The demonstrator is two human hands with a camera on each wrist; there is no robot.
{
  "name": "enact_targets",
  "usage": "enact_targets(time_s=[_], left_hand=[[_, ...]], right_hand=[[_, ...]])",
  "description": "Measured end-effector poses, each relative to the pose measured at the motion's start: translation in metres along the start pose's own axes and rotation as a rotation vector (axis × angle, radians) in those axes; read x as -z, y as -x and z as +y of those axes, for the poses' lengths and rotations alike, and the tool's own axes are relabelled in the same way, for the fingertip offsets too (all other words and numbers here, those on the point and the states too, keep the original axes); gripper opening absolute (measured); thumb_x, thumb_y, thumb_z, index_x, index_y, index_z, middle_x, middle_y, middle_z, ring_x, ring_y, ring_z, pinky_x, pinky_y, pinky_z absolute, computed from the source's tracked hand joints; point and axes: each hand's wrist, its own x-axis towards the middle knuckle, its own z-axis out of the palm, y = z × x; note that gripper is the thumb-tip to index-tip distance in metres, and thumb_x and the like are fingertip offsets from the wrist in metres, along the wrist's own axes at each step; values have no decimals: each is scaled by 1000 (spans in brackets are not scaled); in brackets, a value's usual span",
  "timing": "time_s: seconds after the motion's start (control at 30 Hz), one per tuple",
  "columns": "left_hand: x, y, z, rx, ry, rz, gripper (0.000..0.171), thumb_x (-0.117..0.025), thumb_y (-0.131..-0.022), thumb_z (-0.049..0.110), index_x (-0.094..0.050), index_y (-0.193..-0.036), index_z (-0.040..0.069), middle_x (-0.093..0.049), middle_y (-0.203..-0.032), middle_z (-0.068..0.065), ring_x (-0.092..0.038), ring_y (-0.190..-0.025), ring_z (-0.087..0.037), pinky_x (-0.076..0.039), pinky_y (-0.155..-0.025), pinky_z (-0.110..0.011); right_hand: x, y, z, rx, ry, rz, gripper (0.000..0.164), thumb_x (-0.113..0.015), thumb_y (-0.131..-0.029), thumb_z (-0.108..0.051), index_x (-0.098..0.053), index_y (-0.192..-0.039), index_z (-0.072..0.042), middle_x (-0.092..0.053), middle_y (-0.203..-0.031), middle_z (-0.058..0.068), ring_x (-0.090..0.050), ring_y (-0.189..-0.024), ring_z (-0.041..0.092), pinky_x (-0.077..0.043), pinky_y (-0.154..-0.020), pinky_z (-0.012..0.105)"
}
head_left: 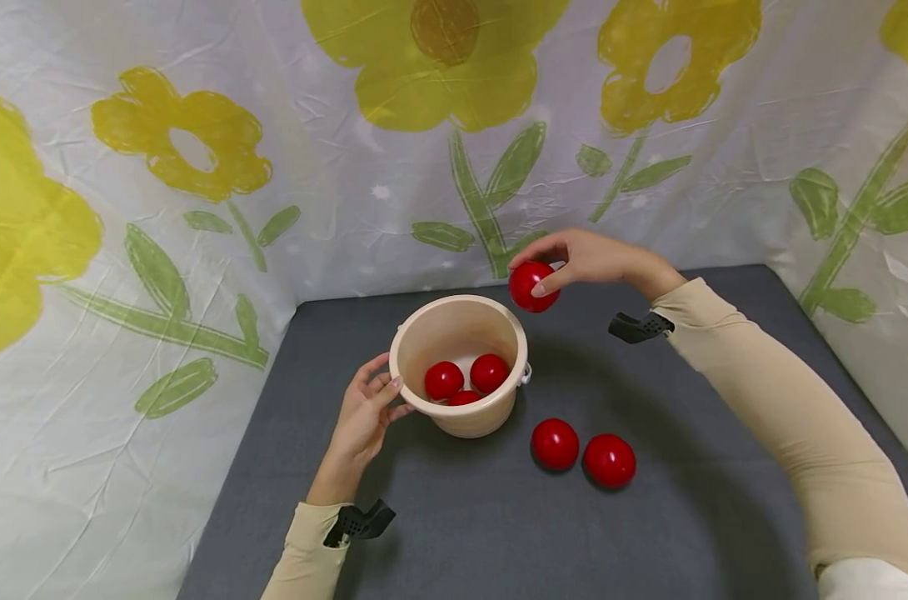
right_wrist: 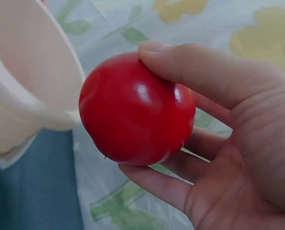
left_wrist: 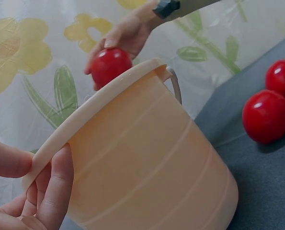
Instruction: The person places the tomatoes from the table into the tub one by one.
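Note:
My right hand (head_left: 592,257) holds a glossy red tomato (head_left: 529,287) between thumb and fingers, above the bucket's right rim. In the right wrist view the held tomato (right_wrist: 135,110) appears close up, the thumb on top and fingers beneath. A cream bucket (head_left: 461,423) stands tilted on the table. My left hand (head_left: 364,412) pinches its rim on the left side, thumb on one face and fingers on the other, as the left wrist view shows. Inside the bucket lie three red tomatoes (head_left: 444,380), one partly hidden by the front rim.
Two more tomatoes (head_left: 555,444) lie side by side on the grey cloth-covered table (head_left: 499,533), right of the bucket. A handle joint (head_left: 526,372) sticks out from the bucket's right side. A flower-printed curtain (head_left: 334,167) hangs behind and along both sides.

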Motion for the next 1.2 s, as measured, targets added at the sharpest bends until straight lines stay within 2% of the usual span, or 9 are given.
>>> enact_targets(time_s=[0.2, 0.37, 0.5, 0.6, 0.8, 1.0, 1.2], left_hand=[[-1, -1, 0, -2, -2, 0, 55, -51, -97, -5, -29, -147, 6, -61, -101, -2, -66, -73, -10, -61, -65, -26], [0, -1, -2, -2, 11, -6, 56, -51, -97, -6, -28, -148, 5, -61, -100, -3, -66, -72, -10, -61, -64, -26], [0, -1, -2, 5, 22, -8, 56, -50, -98, -7, -28, -148, 5, -62, -95, 1, -66, -72, -9, -61, -64, -26], [0, -1, -2, 4, 18, -10, 56, -49, -98, -7, -27, -148, 5, -62, -94, 3, -66, -73, -9, -61, -64, -25], [-1, -2, -1, -1, 13, -22, 56, -51, -98, -5, -28, -148, 6, -63, -95, 2, -66, -75, -10, -61, -65, -26], [0, -2, -1, 1, 19, -21, 56, -51, -98, -5, -28, -147, 6, -62, -101, -3, -66, -76, -11, -61, -65, -27], [0, -2, -2, 6, 29, -18, 55, -50, -98, -6, -29, -147, 7, -61, -103, -5, -65, -74, -11, -60, -64, -26]], right_hand=[[-5, -19, -14, 47, 9, -50, 47, -75, -87, -17, -62, -133, -16, -64, -130, 4, -59, -115, 21, -57, -88, 35], [-12, -35, -24, 33, 8, -97, 47, -76, -86, -21, -64, -131, -21, -64, -129, 2, -60, -116, 20, -57, -90, 36], [-19, -49, -29, 48, -27, -152, 48, -75, -86, -17, -62, -133, -16, -64, -131, 6, -61, -117, 22, -57, -93, 36], [-25, -59, -30, 68, -47, -200, 49, -73, -88, -14, -60, -135, -10, -63, -132, 8, -61, -117, 22, -57, -95, 36], [-38, -77, -30, 100, -66, -292, 50, -70, -89, -15, -58, -137, -9, -63, -132, 9, -60, -119, 23, -56, -97, 37], [-52, -92, -30, 117, -61, -344, 50, -71, -87, -15, -59, -136, -11, -62, -133, 9, -58, -121, 24, -56, -97, 37], [-66, -103, -25, 92, -36, -374, 51, -72, -86, -15, -59, -135, -8, -62, -134, 9, -57, -121, 23, -56, -97, 36]])
